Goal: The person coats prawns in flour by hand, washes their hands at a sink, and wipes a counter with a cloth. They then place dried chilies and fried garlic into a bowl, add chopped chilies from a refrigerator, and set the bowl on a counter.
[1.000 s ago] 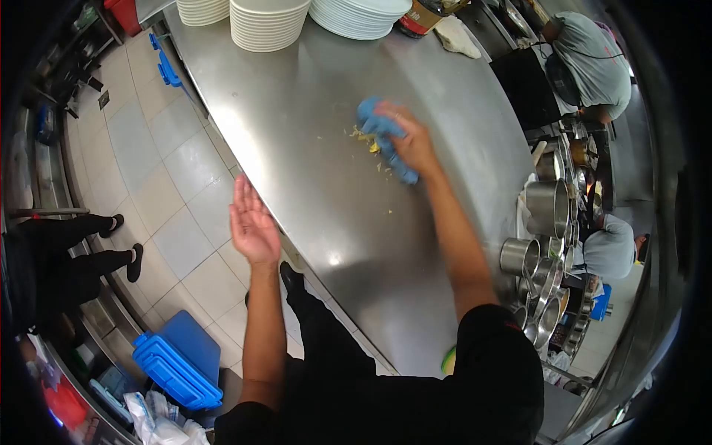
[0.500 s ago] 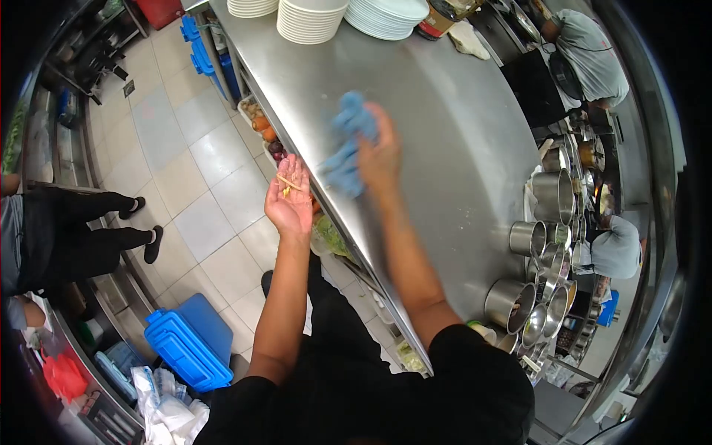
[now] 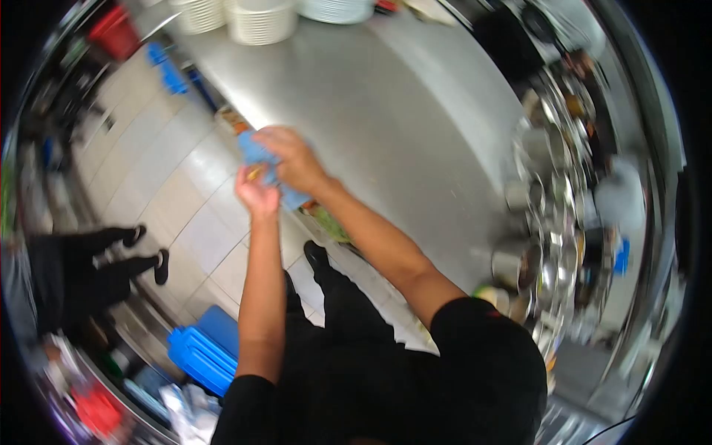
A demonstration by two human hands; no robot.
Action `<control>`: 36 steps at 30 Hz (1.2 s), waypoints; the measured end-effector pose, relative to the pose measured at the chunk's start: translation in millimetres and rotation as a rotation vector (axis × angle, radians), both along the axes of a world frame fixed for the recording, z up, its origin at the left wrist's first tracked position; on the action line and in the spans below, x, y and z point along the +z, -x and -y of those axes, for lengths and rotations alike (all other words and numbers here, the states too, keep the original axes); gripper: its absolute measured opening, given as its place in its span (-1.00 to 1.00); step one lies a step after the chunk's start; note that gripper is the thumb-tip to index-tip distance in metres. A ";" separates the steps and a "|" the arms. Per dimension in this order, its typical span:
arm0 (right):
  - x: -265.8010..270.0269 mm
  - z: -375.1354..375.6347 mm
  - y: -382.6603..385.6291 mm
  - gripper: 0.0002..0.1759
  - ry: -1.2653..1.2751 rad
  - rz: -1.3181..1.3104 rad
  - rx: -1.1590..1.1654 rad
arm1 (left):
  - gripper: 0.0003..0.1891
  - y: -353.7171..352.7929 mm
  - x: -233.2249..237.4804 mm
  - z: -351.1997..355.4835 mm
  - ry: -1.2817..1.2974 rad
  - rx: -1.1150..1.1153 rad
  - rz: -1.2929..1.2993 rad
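Observation:
My right hand [image 3: 291, 159] grips a crumpled blue cloth [image 3: 256, 148] at the left edge of the steel counter. The cloth spreads out from under its fingers and hangs partly past the edge. Just below and to the left, my left hand [image 3: 258, 194] is cupped palm up beyond the edge. Small yellowish food scraps [image 3: 255, 173] lie in it. The cloth is right against the left hand or very close to it; blur hides whether they touch. Part of the left fingers is hidden behind the cloth.
The steel counter [image 3: 386, 148] carries stacked bowls [image 3: 261, 21] and plates [image 3: 335, 7] at the far end. Metal pots [image 3: 512, 267] line its right side. A blue lidded bin [image 3: 204, 352] stands on the floor at left, near a person in black trousers [image 3: 81, 278]. Another person's grey sleeve [image 3: 619, 196] shows at right.
My right hand has swept the cloth leftward from the counter to its edge, meeting my left hand. The left hand has curled around its scraps. The whole view has shifted and blurred.

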State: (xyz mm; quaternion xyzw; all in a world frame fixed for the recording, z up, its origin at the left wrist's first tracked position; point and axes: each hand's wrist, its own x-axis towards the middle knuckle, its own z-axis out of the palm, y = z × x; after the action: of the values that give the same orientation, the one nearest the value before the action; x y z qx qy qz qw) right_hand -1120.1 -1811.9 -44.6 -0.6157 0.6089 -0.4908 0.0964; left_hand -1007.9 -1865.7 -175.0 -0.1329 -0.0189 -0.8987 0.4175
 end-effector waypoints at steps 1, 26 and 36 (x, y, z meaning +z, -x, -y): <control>5.2 -21.5 -5.2 -0.42 -0.022 0.067 -0.038 | -0.59 -8.5 -21.2 -9.8 0.095 -0.079 -0.095; 0.0 -103.2 -43.6 -0.40 -0.003 -0.051 -0.222 | -0.69 -10.9 72.3 -79.0 -0.381 -0.106 0.786; -13.9 -99.7 6.1 -0.43 -0.128 -0.197 -0.602 | -0.61 -69.1 53.1 -74.5 -0.416 -0.453 0.385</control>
State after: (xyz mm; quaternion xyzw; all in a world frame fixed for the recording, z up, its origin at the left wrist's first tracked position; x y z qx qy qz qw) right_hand -1126.2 -1712.2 -58.5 -0.4451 0.7996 -0.3962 -0.0739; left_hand -938.8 -1791.1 -121.9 0.1258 0.1161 -0.9615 0.2148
